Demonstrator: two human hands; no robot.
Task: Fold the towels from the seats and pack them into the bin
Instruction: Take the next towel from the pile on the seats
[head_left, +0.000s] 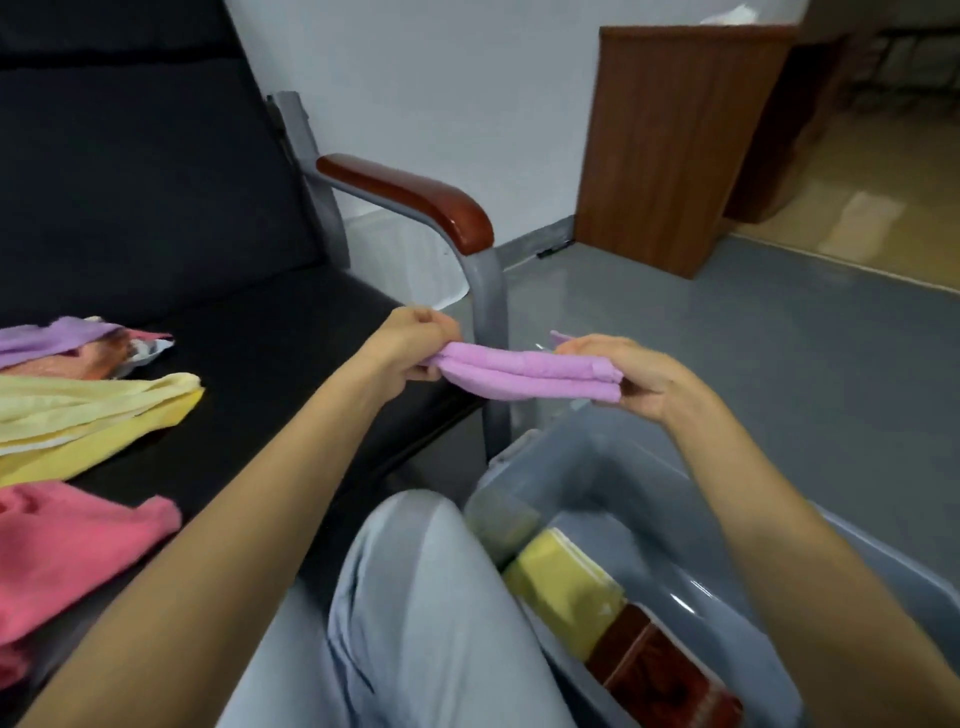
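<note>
Head view shows a person sitting and holding a folded lilac towel (524, 376) in the air. The left hand (415, 343) has curled fingers and pinches one end. The right hand (634, 374) pinches the other end, where the loose edges meet. I think both ends are held so the fold does not fall open and the towel stays flat.

The towel is just past the far end of the gray bin (883, 571), which stands on the floor right beside the person's knee (415, 571). That looks handy, because the towel only has to come back a little and go down.

Inside the bin a folded yellow towel (566, 587) and a brown towel (660, 670) stand on edge, side by side, likely to leave room for more.

On the black seat (270, 353) lie a purple towel (62, 338), a loose yellow towel (88, 415) and a pink towel (62, 551), not yet folded.
</note>
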